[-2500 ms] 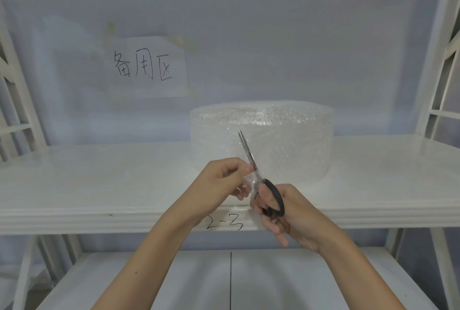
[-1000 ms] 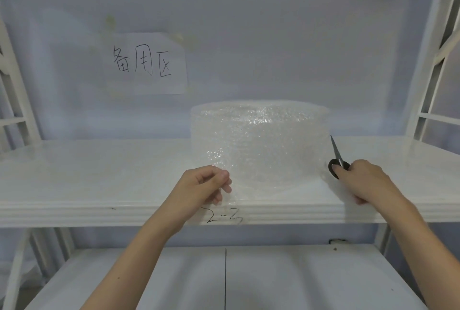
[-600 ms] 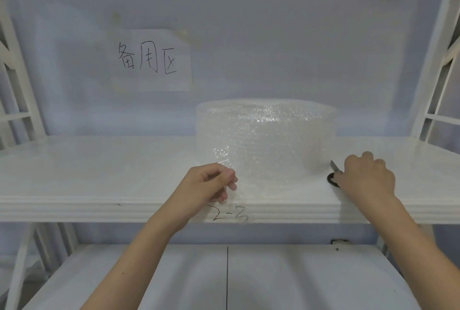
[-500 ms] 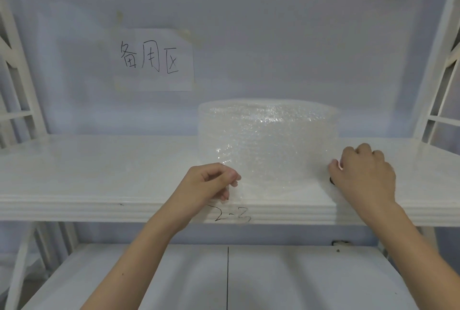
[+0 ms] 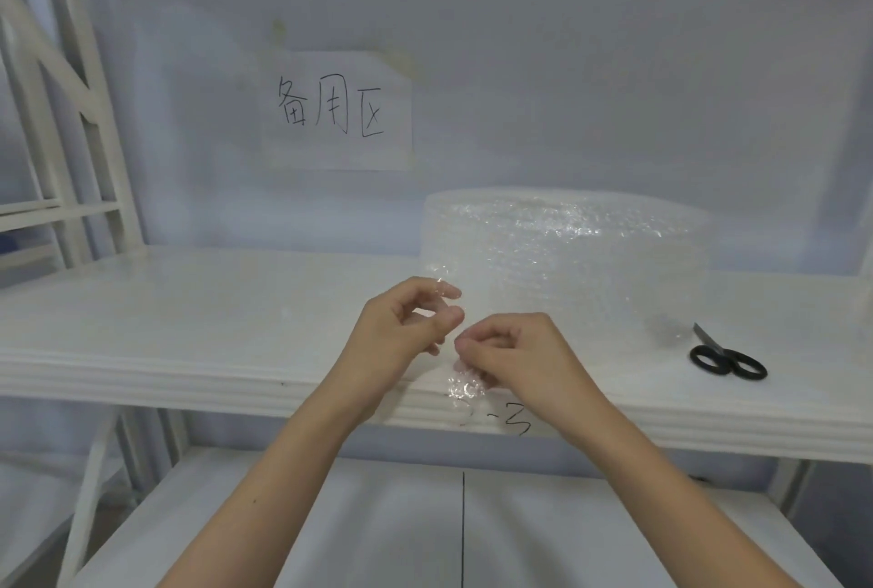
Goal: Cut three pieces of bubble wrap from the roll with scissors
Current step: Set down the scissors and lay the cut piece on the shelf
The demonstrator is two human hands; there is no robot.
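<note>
Scissors [image 5: 727, 358] with black handles lie flat on the white shelf [image 5: 212, 318], at the right, just beside the roll of bubble wrap [image 5: 567, 266] that stands upright on its end in the middle. Both hands work in front of the roll, near the front edge of the shelf. The left hand [image 5: 401, 332] has its fingers curled, and thumb and forefinger pinch the upper part of a clear strip of wrap [image 5: 465, 386]; the right hand [image 5: 515, 356] pinches the same strip a little lower, with fingertips close together. It seems a small cut piece is handled now, or the loose end is searched. To do it well, the person should hold the film lightly, pull it straight and keep it flat, so the next cut goes even. Behind, a pale wall carries a paper sign [image 5: 338, 110] with handwritten characters. One more white shelf is below.
</note>
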